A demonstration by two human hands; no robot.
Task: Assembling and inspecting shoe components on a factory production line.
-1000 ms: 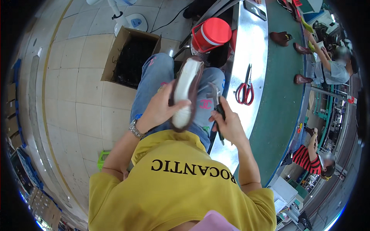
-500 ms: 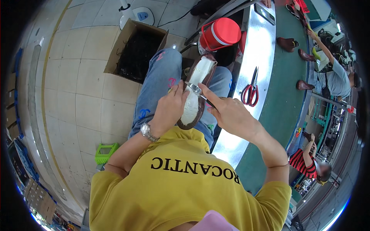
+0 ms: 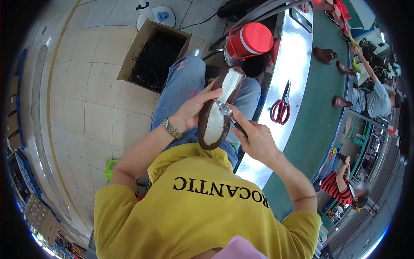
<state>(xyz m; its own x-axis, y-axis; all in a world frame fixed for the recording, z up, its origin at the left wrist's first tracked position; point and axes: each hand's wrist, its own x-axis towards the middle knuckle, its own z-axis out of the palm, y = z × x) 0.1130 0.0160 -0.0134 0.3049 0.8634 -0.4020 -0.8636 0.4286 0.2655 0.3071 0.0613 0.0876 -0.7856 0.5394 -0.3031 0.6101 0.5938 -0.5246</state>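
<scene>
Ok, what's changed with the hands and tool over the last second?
The right hand has brought the pincers leftward, from beside the shoe to over its white sole. The left hand, with fingertips near the pincers' tip half a second ago, now grips the shoe's left side. Unchanged: the right hand keeps the pincers; the scissors lie on the metal ledge.

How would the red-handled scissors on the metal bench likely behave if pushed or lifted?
The scissors are probably stiff, judging by their straight, solid-looking blades. Pushed, they'd likely slide rather than roll, since they lie flat on the smooth, shiny bench. Lifted by one red loop, they might swing open, as nothing visible ties the two loops together.
</scene>
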